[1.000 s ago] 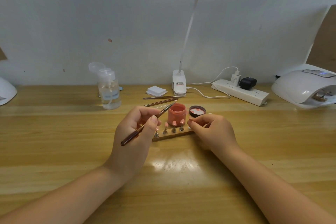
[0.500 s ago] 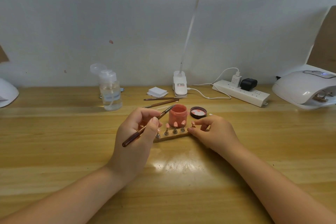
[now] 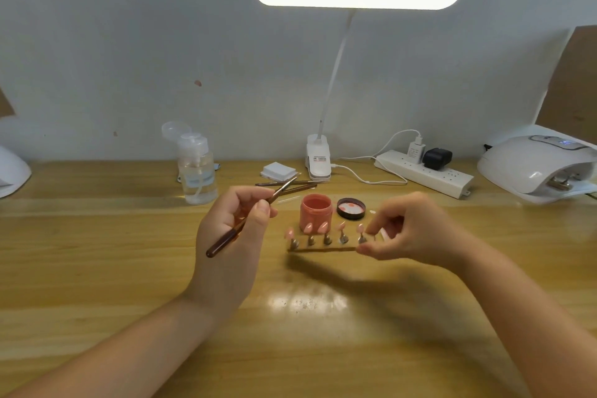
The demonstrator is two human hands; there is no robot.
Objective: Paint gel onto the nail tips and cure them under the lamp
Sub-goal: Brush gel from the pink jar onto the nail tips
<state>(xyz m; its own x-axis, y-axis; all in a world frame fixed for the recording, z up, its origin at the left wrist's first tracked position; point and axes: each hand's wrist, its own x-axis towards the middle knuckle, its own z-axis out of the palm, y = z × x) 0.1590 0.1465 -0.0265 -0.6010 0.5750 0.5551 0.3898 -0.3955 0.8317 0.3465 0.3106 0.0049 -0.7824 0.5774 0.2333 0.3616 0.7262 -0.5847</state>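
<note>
Your right hand (image 3: 410, 233) pinches right end of tip holder strip (image 3: 323, 249), strip apparently lifted off bench (image 3: 97, 268); blur hides exact grip. Five pink nail tips (image 3: 341, 227) stand on strip, just in front of open gel jar (image 3: 316, 211). Left hand (image 3: 231, 236) clenched on brush (image 3: 245, 220), bristles raised left of jar. Risks: one-end hold tilts strip, tips smear or drop; strip knocks jar over. Curing lamp (image 3: 536, 165) well right of jar, long carry.

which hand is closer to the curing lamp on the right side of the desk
Right. The right hand is at the nail tip holder, well left of the curing lamp; the left hand, holding the brush, is farther left.
</note>
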